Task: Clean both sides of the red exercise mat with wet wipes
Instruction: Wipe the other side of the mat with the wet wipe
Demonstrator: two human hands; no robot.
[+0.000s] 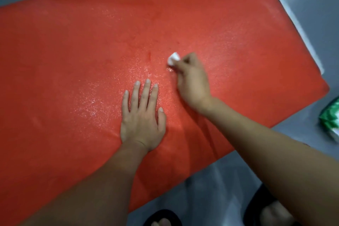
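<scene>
On the grey floor [211,185] lies the red exercise mat [73,51], flat, with a grainy foam surface that shines wet. Left hand [142,121] presses on it with straight fingers. Right hand [192,82] pinches a small crumpled white wet wipe [173,58] against the mat. A green-white soft pack [330,115] lies beside the mat.

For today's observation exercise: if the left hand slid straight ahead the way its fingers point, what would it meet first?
Only the red mat itself. The left hand lies flat, fingers pointing up the mat; that path looks free. The wipe in the right hand sits off to the right.
</scene>
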